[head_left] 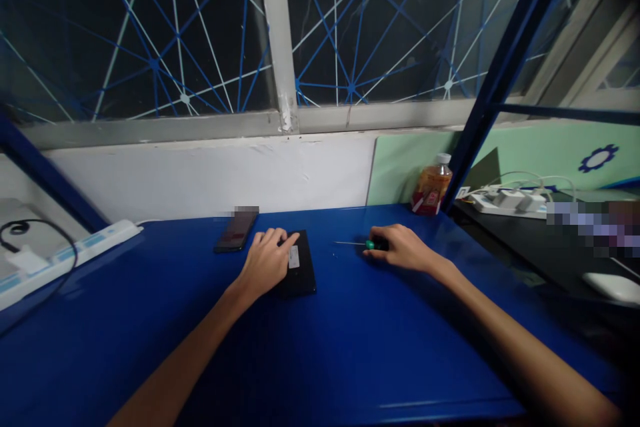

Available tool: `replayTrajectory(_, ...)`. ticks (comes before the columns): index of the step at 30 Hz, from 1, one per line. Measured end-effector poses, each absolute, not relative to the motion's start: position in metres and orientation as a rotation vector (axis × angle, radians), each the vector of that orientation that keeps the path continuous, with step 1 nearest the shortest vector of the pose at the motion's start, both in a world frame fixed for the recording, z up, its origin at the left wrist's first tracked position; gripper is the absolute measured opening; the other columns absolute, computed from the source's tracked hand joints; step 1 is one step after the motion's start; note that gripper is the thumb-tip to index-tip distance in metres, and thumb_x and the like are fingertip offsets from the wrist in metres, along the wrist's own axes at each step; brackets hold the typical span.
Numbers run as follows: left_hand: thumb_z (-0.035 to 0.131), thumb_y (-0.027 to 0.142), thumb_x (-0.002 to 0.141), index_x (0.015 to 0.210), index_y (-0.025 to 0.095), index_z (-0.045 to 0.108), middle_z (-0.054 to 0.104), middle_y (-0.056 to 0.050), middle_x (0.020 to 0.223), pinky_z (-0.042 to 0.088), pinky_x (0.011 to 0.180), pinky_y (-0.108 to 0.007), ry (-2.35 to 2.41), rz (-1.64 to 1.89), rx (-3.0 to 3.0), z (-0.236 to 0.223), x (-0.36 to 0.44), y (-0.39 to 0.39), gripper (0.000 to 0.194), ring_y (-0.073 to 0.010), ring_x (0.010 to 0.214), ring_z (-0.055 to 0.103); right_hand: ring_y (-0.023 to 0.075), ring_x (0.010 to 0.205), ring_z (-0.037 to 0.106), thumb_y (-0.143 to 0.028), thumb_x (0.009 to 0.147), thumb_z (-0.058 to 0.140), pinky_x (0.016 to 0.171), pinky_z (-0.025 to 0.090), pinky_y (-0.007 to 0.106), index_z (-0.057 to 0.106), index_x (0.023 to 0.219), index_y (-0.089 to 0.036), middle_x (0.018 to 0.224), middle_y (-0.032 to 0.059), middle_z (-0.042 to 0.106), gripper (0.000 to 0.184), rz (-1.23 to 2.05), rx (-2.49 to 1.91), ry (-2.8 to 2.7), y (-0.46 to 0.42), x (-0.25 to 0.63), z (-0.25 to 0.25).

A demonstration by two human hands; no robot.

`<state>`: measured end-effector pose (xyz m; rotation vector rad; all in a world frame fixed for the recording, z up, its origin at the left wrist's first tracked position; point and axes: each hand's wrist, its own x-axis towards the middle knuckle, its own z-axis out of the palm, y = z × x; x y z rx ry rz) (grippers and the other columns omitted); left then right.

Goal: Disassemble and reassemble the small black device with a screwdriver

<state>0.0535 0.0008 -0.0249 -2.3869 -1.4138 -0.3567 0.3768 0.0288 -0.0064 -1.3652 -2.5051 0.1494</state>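
My left hand [267, 259] lies over the left side of a flat black rectangular case [306, 273], thumb across its top and the other fingers curled toward its far left edge. A pale label [294, 257] shows on the case beside the thumb; the hand hides its left part. To the right, my right hand [400, 248] is closed around the handle of a screwdriver [369, 245]. Its green collar shows at the fingertips, and the thin metal shaft points left toward the case, apart from it. A few tiny specks [335, 255] lie on the blue table [350, 347] below the tip.
Left of the case lies a dark phone [237, 230]. A white power strip [70, 260] with a black cable runs along the left side. At the back right stands a drink bottle [433, 187], near a blue post. Another power strip [515, 203] sits on the black surface beyond.
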Motion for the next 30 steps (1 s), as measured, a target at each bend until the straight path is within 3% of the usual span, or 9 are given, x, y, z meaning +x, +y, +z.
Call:
replayTrajectory(3, 0.031, 0.008, 0.089, 0.131, 0.029, 0.051, 0.045, -0.008, 0.141, 0.034, 0.099, -0.051, -1.196, -0.396, -2.613, -0.026, 0.048, 0.004, 0.052, -0.0289, 0.130, 0.039, 0.0160, 0.062, 0.053, -0.045, 0.082, 0.059, 0.055, 0.027, 0.027, 0.060, 0.083, -0.019, 0.070, 0.0034, 0.063, 0.025, 0.158, -1.365, -2.513, 0.028, 0.377, -0.007)
replayTrajectory(5, 0.029, 0.012, 0.092, 0.133, 0.032, 0.048, 0.037, -0.004, 0.148, 0.028, 0.105, -0.054, -1.162, -0.401, -2.743, -0.028, 0.048, 0.005, 0.050, -0.0280, 0.137, 0.030, 0.0162, 0.062, 0.053, -0.045, 0.082, 0.059, 0.055, 0.027, 0.027, 0.061, 0.083, -0.019, 0.071, 0.0037, 0.063, 0.026, 0.160, -1.370, -2.517, 0.028, 0.376, -0.007)
replayTrajectory(8, 0.028, 0.021, 0.097, 0.133, 0.032, 0.047, 0.037, -0.003, 0.148, 0.023, 0.108, -0.056, -1.161, -0.399, -2.850, -0.031, 0.051, 0.005, 0.043, -0.0267, 0.139, 0.027, 0.0164, 0.062, 0.053, -0.046, 0.083, 0.058, 0.056, 0.027, 0.027, 0.061, 0.083, -0.019, 0.070, 0.0039, 0.063, 0.028, 0.163, -1.377, -2.520, 0.028, 0.376, -0.006)
replayTrajectory(11, 0.029, 0.027, 0.098, 0.124, 0.029, 0.055, 0.046, -0.005, 0.141, 0.019, 0.108, -0.060, -1.220, -0.459, -2.785, -0.035, 0.058, 0.003, 0.037, -0.0287, 0.136, 0.031, 0.0165, 0.062, 0.054, -0.048, 0.087, 0.054, 0.057, 0.028, 0.027, 0.061, 0.085, -0.018, 0.069, 0.0042, 0.063, 0.031, 0.194, -1.347, -2.524, 0.028, 0.375, -0.007)
replayTrajectory(15, 0.034, 0.030, 0.097, 0.104, 0.021, 0.065, 0.062, -0.009, 0.118, 0.012, 0.105, -0.066, -1.357, -0.627, -2.498, -0.038, 0.066, 0.000, 0.033, -0.0351, 0.131, 0.038, 0.0147, 0.058, 0.051, -0.050, 0.092, 0.044, 0.056, 0.028, 0.027, 0.061, 0.082, -0.018, 0.065, 0.0030, 0.059, 0.038, 0.271, -1.277, -2.543, 0.025, 0.371, -0.007)
replayTrajectory(19, 0.030, 0.024, 0.098, 0.095, 0.018, 0.065, 0.066, -0.008, 0.103, 0.020, 0.105, -0.056, -1.327, -0.664, -2.487, -0.037, 0.066, 0.000, 0.036, -0.0283, 0.117, 0.051, 0.0108, 0.049, 0.042, -0.049, 0.092, 0.041, 0.053, 0.025, 0.026, 0.060, 0.074, -0.017, 0.057, -0.0005, 0.052, 0.041, 0.395, -1.225, -2.578, 0.019, 0.364, -0.006)
replayTrajectory(23, 0.031, 0.028, 0.098, 0.094, 0.018, 0.065, 0.064, -0.009, 0.094, 0.034, 0.087, -0.045, -1.444, -0.631, -2.372, -0.037, 0.069, 0.000, 0.036, -0.0248, 0.095, 0.056, 0.0092, 0.049, 0.040, -0.038, 0.089, 0.046, 0.052, 0.024, 0.026, 0.060, 0.070, -0.017, 0.055, -0.0017, 0.051, 0.032, 0.566, -1.102, -2.638, 0.014, 0.358, -0.006)
replayTrajectory(30, 0.032, 0.030, 0.097, 0.089, 0.019, 0.066, 0.063, -0.010, 0.090, 0.031, 0.077, -0.043, -1.542, -0.615, -2.212, -0.038, 0.075, -0.005, 0.037, -0.0258, 0.089, 0.054, 0.0093, 0.050, 0.041, -0.031, 0.086, 0.048, 0.053, 0.025, 0.027, 0.058, 0.066, -0.016, 0.056, -0.0011, 0.053, 0.027, 0.604, -1.106, -2.628, 0.012, 0.352, -0.011)
